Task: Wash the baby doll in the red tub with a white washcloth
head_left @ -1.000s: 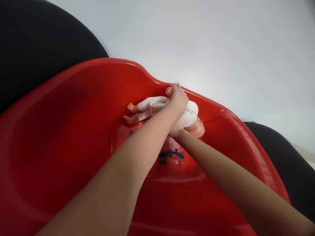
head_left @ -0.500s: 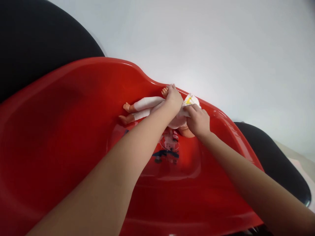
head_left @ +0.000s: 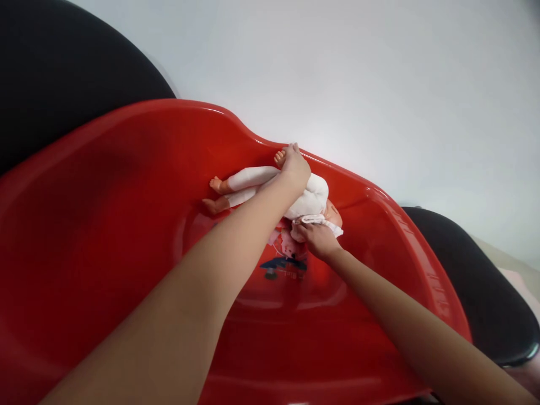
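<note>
A doll point(head_left: 315, 197) with a white cloth body and bare plastic feet lies on its side in a red baby bathtub point(head_left: 105, 225), feet to the left. My left hand point(head_left: 296, 167) is closed around the doll's raised arm, and the doll's small hand point(head_left: 280, 158) pokes out beside my fingers. A folded white washcloth point(head_left: 314, 219) is pinched in my right hand point(head_left: 319, 238), against the doll near its shoulder and head. The cloth and my hand cover part of the doll's head point(head_left: 333, 214).
Black rounded chair seats or backs point(head_left: 76, 73) show behind the tub at left, and another black one point(head_left: 481, 287) at right. A pale wall point(head_left: 358, 73) rises behind. A printed cartoon picture point(head_left: 284, 261) marks the tub floor.
My right hand has moved down toward me with the washcloth, from the doll's upper side to its near side. My left hand stays almost where it was on the doll's arm.
</note>
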A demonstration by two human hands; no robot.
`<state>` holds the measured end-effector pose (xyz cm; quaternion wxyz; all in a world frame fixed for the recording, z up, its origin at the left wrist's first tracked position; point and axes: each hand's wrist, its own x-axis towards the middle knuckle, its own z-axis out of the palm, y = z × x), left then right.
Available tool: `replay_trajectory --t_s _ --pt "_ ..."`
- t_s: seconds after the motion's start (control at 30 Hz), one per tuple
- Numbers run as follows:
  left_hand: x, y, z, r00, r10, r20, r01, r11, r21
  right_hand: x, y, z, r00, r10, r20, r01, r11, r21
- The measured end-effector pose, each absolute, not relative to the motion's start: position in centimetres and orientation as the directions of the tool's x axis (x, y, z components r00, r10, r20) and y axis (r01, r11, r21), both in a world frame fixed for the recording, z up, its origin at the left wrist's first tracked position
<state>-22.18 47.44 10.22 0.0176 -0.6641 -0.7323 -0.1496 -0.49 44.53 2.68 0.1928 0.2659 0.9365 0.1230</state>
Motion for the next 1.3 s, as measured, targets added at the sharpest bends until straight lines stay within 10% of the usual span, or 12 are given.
replay_trajectory --t_s 0.1,0.43,0.8,0.93,1.3 --pt "-22.3 47.0 10.7 -0.088 0.985 0.147 0.996 0.092 -0.020 0.5 44.2 3.1 -0.725 0.603 -0.334 0.515 0.796 0.319" --pt "-22.6 48.2 9.7 -0.081 0.981 0.177 0.996 0.087 -0.029 10.3 42.2 9.1 -0.284 0.712 -0.642 0.771 0.568 0.289" --pt "-23.1 48.1 10.5 0.006 0.980 0.199 0.996 0.012 -0.091 18.9 27.4 17.3 -0.601 0.794 -0.092 0.743 0.512 -0.432" --pt "-22.6 47.2 11.8 0.008 0.993 0.117 0.986 0.012 -0.169 20.4 26.1 14.7 -0.517 0.830 0.208 0.720 0.553 -0.419" --pt "-22.2 45.8 13.3 -0.018 1.000 -0.018 0.987 0.015 -0.160 19.6 25.4 14.5 -0.346 0.805 0.482 0.717 0.558 -0.418"
